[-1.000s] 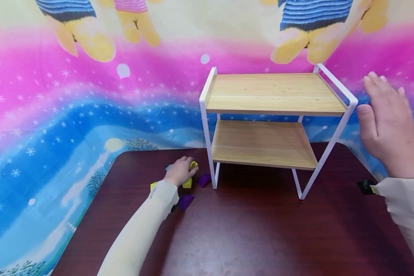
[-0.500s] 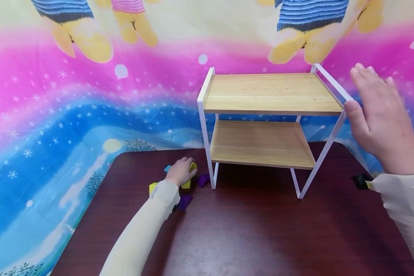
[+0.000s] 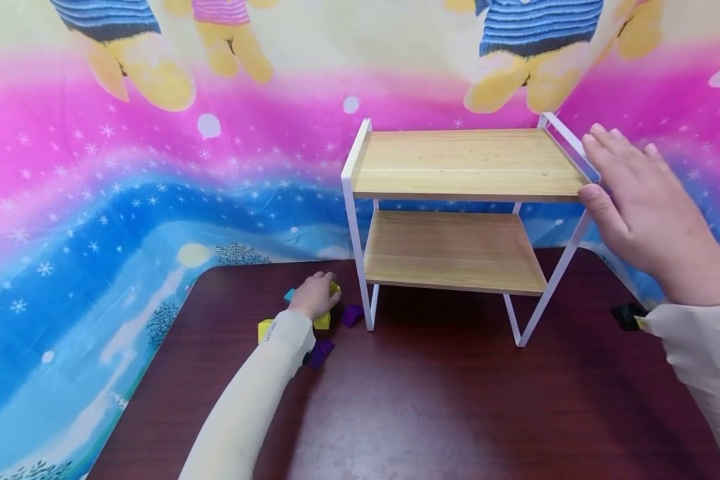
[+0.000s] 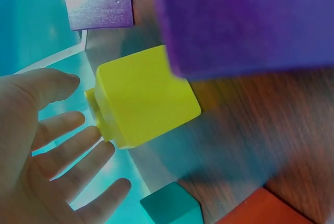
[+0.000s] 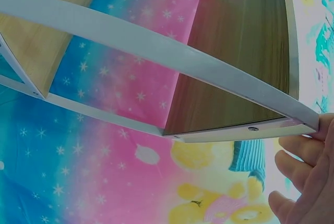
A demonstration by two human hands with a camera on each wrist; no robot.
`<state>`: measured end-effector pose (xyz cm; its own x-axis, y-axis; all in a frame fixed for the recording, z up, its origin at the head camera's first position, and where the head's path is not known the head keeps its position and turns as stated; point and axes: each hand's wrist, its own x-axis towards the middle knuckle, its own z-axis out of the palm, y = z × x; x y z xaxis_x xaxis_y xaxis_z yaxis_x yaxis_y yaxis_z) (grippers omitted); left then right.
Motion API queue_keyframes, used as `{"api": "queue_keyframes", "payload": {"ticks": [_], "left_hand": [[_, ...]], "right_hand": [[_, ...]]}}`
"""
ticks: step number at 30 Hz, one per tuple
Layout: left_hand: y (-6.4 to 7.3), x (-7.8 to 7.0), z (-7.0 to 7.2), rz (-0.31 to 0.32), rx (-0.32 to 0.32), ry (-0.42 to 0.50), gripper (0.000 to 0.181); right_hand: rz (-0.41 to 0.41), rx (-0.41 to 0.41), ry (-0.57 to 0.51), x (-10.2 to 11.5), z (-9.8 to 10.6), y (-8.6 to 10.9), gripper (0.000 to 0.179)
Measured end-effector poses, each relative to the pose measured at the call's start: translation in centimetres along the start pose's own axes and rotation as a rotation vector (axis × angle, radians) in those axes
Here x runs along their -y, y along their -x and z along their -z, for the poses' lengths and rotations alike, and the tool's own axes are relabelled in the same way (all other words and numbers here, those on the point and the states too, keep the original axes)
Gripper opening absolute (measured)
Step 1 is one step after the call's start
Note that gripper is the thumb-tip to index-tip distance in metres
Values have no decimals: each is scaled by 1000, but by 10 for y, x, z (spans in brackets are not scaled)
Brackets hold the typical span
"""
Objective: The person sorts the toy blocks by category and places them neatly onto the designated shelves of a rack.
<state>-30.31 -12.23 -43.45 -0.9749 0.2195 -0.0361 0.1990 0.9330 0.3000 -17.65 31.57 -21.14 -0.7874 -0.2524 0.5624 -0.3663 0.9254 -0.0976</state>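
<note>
My left hand [image 3: 315, 295] reaches over a small group of toy blocks at the table's back left. In the left wrist view its thumb and fingers are spread beside a yellow block [image 4: 148, 98]; the fingertips are close to a yellow piece behind it, and contact is unclear. A purple block [image 3: 352, 315] lies right of that hand, and a second purple block [image 3: 321, 353] lies by the wrist. My right hand [image 3: 651, 207], fingers extended, is at the top right corner of a two-tier wooden rack [image 3: 468, 163]. In the right wrist view the hand [image 5: 308, 177] meets the white frame [image 5: 156, 44].
Left of the forearm sits another yellow block [image 3: 265, 329], with a cyan block [image 3: 290, 295] farther back. A red block [image 4: 266, 208] shows in the left wrist view. The dark table [image 3: 396, 407] ends at a printed cloth backdrop [image 3: 126, 200].
My right hand has moved left from beside the rack to its top right corner. The left hand stays almost in place over the blocks. The head view has shifted slightly.
</note>
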Motion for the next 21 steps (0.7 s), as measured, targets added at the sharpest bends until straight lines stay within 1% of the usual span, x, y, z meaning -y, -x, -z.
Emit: {"api": "queue_keyframes", "payload": {"ticks": [9, 16, 21], "left_hand": [[-6, 3, -5, 27, 21, 53, 54], [-12, 1, -7, 35, 19, 59, 52], [-14, 1, -10, 52, 15, 59, 50]], "right_hand": [[-3, 11, -4, -4, 2, -3, 64], [-6, 15, -7, -6, 3, -3, 63], [-39, 78, 16, -3, 6, -4, 65]]}}
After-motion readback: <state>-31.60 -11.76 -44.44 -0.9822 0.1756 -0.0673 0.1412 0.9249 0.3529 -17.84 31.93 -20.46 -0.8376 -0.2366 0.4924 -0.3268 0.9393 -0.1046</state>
